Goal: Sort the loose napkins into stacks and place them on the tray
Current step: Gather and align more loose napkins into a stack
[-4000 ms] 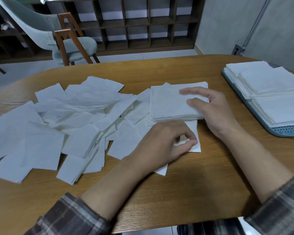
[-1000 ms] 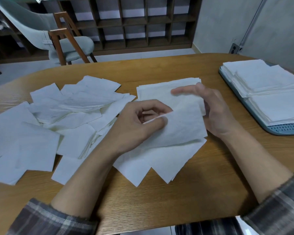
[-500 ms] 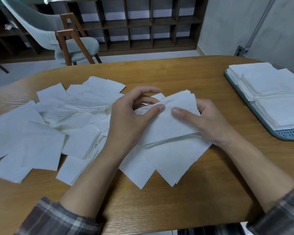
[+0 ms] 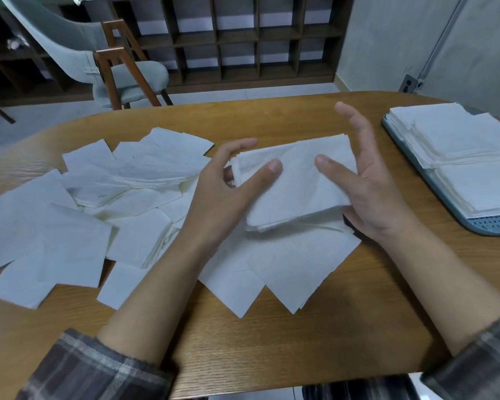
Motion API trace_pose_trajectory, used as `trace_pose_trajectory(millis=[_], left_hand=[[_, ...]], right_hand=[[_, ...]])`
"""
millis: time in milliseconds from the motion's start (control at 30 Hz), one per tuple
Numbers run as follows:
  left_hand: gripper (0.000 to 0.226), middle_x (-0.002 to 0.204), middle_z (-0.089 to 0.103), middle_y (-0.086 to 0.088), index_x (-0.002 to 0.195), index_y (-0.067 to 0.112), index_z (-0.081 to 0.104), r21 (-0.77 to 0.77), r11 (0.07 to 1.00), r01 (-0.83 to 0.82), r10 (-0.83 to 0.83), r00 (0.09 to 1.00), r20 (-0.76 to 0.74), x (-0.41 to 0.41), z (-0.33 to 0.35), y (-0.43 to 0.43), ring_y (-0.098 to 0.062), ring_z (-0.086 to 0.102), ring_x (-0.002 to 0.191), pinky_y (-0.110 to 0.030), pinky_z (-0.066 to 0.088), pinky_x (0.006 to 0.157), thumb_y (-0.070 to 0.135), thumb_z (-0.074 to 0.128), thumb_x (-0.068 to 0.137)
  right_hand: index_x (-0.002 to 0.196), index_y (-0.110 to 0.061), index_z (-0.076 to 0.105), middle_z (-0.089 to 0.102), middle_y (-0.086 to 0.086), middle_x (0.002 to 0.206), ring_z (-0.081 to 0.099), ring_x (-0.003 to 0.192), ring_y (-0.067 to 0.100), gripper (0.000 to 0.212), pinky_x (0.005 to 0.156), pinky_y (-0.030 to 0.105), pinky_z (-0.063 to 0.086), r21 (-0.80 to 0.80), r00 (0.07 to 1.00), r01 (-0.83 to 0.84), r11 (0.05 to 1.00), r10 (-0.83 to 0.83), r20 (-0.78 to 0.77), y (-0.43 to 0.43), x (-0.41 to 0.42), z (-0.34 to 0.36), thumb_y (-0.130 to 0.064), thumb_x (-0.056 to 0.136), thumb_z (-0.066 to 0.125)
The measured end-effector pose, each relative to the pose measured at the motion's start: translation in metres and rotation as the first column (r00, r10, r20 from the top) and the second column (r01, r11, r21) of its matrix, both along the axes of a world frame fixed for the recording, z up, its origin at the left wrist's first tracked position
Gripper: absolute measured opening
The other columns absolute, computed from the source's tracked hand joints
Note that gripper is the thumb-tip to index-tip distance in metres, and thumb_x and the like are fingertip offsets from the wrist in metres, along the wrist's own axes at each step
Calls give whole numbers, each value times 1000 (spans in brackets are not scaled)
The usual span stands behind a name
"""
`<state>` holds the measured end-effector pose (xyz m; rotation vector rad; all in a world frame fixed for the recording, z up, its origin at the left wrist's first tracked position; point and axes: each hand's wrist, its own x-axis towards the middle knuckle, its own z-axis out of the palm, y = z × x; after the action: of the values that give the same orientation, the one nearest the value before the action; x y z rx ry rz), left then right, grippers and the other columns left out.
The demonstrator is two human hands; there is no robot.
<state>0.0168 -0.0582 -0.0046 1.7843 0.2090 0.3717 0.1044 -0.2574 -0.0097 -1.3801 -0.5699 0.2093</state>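
- The left hand (image 4: 228,186) pinches the napkin stack (image 4: 295,192) above mid-worktop (image 4: 272,116), thumb on top.
- The right hand (image 4: 370,183) braces its right side, fingers straight.
- The tray (image 4: 497,225) sits at the right edge.

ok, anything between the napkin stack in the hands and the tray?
Nothing visible. Only bare table lies between the napkin stack, held between the left hand and right hand, and the tray at right. Stacked napkins cover most of the tray; its near corner shows bare.
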Motion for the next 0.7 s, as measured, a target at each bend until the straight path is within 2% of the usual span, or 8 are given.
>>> trace_pose_trajectory(millis=[100, 233, 333, 433, 500, 567, 633, 700], left_hand=[[47, 120, 67, 17, 135, 40, 60, 65, 998, -20, 18, 999, 37, 0, -2, 0, 7, 68, 93, -16, 55, 68, 40, 79, 93], [52, 132, 63, 19, 142, 37, 52, 249, 963, -102, 71, 989, 131, 6, -16, 3, -3, 64, 111, -34, 58, 91, 38, 77, 97], [59, 144, 49, 11, 147, 27, 51, 430, 889, -158, 58, 970, 236, 3, -22, -6, -3, 49, 129, -26, 47, 106, 32, 79, 95], [42, 136, 51, -3, 123, 20, 69, 624, 765, -156, -107, 926, 362, 0, -24, -16, -19, 53, 125, -28, 46, 102, 33, 86, 87], [28, 110, 63, 10, 103, 25, 72, 659, 739, 144, -343, 921, 183, -7, -22, -23, -10, 60, 101, -34, 53, 87, 42, 87, 86], [36, 91, 62, 15, 95, 32, 66, 691, 601, 402, -465, 879, -108, -12, -24, -32, -6, 59, 88, -37, 52, 76, 61, 83, 82], [40, 89, 58, 15, 95, 34, 62, 740, 501, 449, -468, 860, -204, -14, -27, -38, -6, 55, 86, -33, 49, 72, 67, 79, 79], [31, 87, 57, 15, 92, 33, 62, 737, 518, 434, -473, 863, -175, -15, -27, -39, -6, 54, 84, -32, 48, 70, 56, 80, 82]], right_hand=[[146, -41, 42, 61, -3, 137, 71, 113, 25, 63, 90, 44, 62, -73, 1000, -2, 997, 3, 21, -2, 4, -3, -18, 96, 73], [116, -26, 77, 73, -2, 119, 71, 108, 17, 23, 84, 27, 58, -66, 979, -183, 981, 175, -109, -8, 8, -2, -21, 94, 73], [109, -19, 81, 78, -9, 115, 70, 115, 6, 19, 95, 22, 53, -257, 998, -49, 965, 59, 33, -10, 10, -7, -9, 93, 75], [113, -18, 80, 78, -14, 116, 67, 116, -1, 23, 98, 13, 47, -327, 985, 130, 936, -83, 153, -10, 13, -8, -4, 95, 73], [112, -17, 81, 78, -14, 115, 66, 115, -5, 24, 94, 6, 44, -301, 975, 193, 934, -149, 164, -11, 15, -10, -2, 94, 73], [111, -19, 81, 78, -16, 116, 65, 115, -8, 24, 92, 2, 41, -303, 970, 218, 928, -173, 168, -10, 15, -10, -4, 94, 73], [110, -22, 81, 77, -19, 116, 63, 116, -10, 23, 91, 0, 40, -324, 972, 211, 922, -164, 167, -9, 15, -10, -7, 95, 74], [110, -25, 82, 76, -21, 116, 62, 117, -10, 23, 93, 0, 41, -337, 974, 204, 919, -155, 165, -9, 15, -10, -8, 95, 74]])
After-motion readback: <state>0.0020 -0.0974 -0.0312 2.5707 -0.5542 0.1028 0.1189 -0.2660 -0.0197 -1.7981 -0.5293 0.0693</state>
